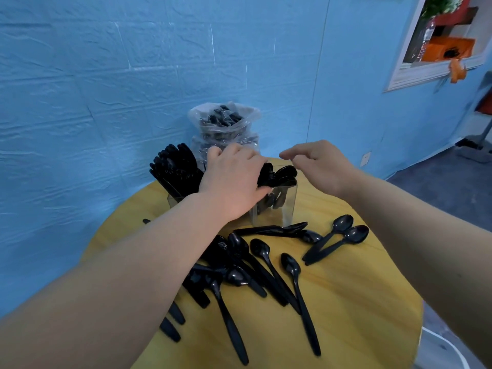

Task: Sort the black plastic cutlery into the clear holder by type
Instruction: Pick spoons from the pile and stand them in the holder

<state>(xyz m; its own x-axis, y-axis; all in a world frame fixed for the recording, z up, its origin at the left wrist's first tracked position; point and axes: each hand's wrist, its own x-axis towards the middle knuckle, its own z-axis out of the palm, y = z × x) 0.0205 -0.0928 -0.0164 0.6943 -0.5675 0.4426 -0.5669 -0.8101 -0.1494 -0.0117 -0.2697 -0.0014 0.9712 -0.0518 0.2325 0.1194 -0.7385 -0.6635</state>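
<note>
Mid-sort: left hand (234, 182) rests over clear holder (288, 206), grip hidden; right hand (319, 166) hovers loosely curled, empty; next, grab loose spoons (266, 259) off worktop (359, 302).

- Worktop (346, 302): yellow, with a faint wood grain.
- Loose spoons (292, 265) on it: glossy black.
- Holder (288, 206): clear, showing the black cutlery inside.
- Knives (175, 169) standing in the holder: black.
- Plastic bag (223, 129) behind: clear and crinkled, dark pieces within.
- Wall (106, 89): light blue, wrinkled texture.
- Picture frame (426, 73): white, with orange and red inside.
</note>
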